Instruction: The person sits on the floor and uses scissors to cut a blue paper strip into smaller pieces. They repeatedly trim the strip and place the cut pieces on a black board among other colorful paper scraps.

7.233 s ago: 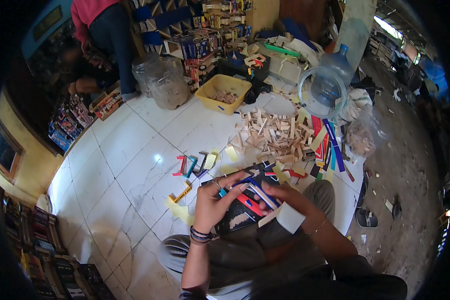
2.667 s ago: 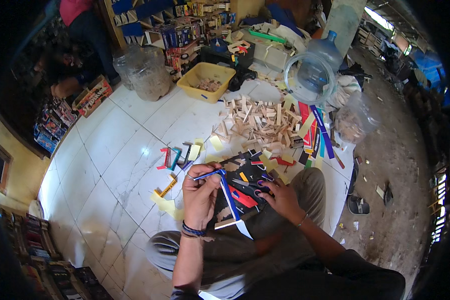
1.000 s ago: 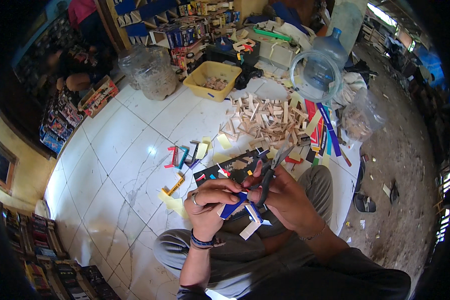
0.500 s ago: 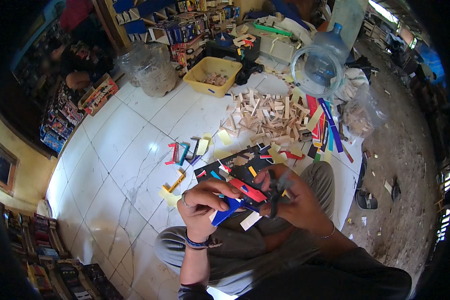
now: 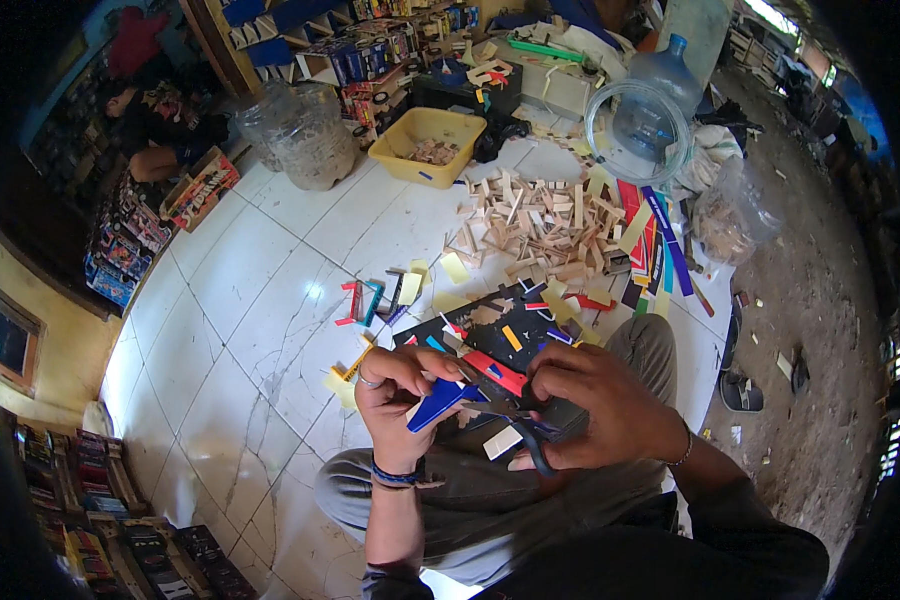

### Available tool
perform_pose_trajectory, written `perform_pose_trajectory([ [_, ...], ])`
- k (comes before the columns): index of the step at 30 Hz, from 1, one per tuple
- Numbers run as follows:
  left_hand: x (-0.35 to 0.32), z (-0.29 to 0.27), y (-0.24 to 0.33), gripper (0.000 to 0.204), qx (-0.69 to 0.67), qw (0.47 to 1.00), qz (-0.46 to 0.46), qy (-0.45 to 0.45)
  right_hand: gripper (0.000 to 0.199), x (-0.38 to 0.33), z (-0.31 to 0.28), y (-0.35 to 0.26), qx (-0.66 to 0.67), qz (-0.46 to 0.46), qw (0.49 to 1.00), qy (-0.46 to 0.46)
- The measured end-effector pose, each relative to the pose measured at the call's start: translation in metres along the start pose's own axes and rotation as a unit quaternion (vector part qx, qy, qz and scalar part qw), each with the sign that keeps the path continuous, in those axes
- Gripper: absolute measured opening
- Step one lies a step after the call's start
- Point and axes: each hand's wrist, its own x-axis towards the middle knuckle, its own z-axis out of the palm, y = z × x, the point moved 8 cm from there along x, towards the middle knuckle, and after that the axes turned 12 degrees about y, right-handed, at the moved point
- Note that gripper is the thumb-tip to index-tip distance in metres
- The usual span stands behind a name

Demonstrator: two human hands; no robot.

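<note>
A: Why is the left hand [image 5: 395, 395] pinching that blue foam piece [image 5: 438, 402] at centre frame, above the lap?

B: Probably to steady it. The right hand [image 5: 595, 405] has fingers curled through the scissors [image 5: 515, 425], blades at its edge.

A: And counts?

B: One yellow tub [image 5: 436, 145] upper centre, one clear jar [image 5: 308, 135] to its left, one water bottle [image 5: 650, 105] upper right, wood offcuts [image 5: 545, 225] too many to count.

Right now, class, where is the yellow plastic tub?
In the head view the yellow plastic tub sits on the white tiled floor at upper centre, just right of the clear plastic jar and up-left of the pile of wooden sticks.
</note>
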Motion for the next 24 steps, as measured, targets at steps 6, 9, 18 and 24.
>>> perform_pose_trajectory([
  [6, 0.001, -0.004, -0.003, 0.041, -0.022, 1.0, 0.01, -0.003, 0.042, 0.003, -0.003, -0.007, -0.043, -0.028, 0.998, 0.029],
  [9, 0.0, -0.004, -0.002, 0.037, -0.031, 1.0, -0.003, 0.006, 0.041, 0.003, -0.007, -0.011, -0.083, -0.037, 0.995, 0.046],
  [18, 0.001, -0.004, -0.002, 0.036, -0.025, 0.999, -0.012, 0.02, 0.038, 0.003, -0.008, -0.013, -0.088, -0.028, 0.994, 0.055],
  [24, 0.002, -0.007, -0.003, 0.038, -0.024, 0.999, -0.016, 0.027, 0.035, 0.003, -0.01, -0.013, -0.052, -0.004, 0.997, 0.05],
])
